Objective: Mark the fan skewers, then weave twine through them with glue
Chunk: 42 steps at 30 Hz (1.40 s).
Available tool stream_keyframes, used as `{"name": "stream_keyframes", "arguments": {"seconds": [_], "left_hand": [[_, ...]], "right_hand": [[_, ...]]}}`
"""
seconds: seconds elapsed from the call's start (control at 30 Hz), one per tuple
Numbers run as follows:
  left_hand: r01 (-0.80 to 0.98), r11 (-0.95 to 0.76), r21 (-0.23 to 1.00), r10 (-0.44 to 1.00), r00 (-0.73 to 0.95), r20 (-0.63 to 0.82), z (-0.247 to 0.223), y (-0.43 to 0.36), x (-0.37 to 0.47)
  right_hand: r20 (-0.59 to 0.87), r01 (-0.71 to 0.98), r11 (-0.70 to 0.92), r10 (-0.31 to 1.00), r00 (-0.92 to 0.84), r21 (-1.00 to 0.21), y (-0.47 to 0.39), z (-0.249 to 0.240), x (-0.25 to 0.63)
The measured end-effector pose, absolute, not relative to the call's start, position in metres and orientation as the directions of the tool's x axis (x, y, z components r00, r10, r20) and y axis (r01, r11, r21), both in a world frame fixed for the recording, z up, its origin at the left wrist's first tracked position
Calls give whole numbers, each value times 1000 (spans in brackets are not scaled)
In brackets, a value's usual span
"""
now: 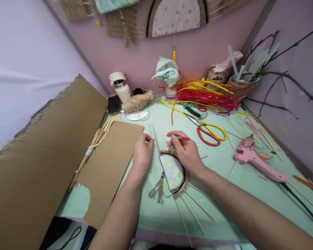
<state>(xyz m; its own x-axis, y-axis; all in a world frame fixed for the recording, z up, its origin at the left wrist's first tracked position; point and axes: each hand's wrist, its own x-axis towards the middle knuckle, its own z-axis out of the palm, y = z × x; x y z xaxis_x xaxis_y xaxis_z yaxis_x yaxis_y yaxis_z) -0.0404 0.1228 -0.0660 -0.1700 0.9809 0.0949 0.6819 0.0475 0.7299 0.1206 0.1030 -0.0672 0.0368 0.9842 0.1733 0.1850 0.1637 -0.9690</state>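
My right hand [184,151] is closed around a red pen [182,138], its tip pointing left above the sticks. My left hand [143,151] has curled fingers, with the thumb and fingertips pinched at what looks like a clear ruler [151,130], partly hidden by them. Between and below my hands lies a half-round craft piece [171,172], covered in pale blue floral fabric with a black and twine border. Thin wooden sticks [194,208] fan out from its curved edge. A twine tassel [158,190] lies at its straight side.
Scissors [208,133], pliers [194,111] and colourful pipe cleaners [208,97] lie at the back. A pink glue gun [261,163] is on the right. Cardboard [112,156] and bundled sticks [90,149] are on the left. A twine roll [138,101] and white bottle [122,90] stand behind.
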Motion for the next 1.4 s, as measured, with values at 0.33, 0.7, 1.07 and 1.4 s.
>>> {"name": "stream_keyframes", "arguments": {"seconds": [0.33,0.7,1.07,1.4], "left_hand": [[236,-142,961,877,-420,232,-47,116,-41],[159,-201,967,873,-418,250,-46,114,-41],[106,-250,962,851,-450,270,-41,112,-43],[91,-283,955,855,-426,295,-37,108,-40]], "right_hand": [[119,830,243,970,-212,-503,58,-25,143],[106,962,185,980,-167,-203,13,-50,98],[87,737,489,854,-512,-467,41,-55,132],[74,606,530,786,-614,-593,56,-55,153]]}}
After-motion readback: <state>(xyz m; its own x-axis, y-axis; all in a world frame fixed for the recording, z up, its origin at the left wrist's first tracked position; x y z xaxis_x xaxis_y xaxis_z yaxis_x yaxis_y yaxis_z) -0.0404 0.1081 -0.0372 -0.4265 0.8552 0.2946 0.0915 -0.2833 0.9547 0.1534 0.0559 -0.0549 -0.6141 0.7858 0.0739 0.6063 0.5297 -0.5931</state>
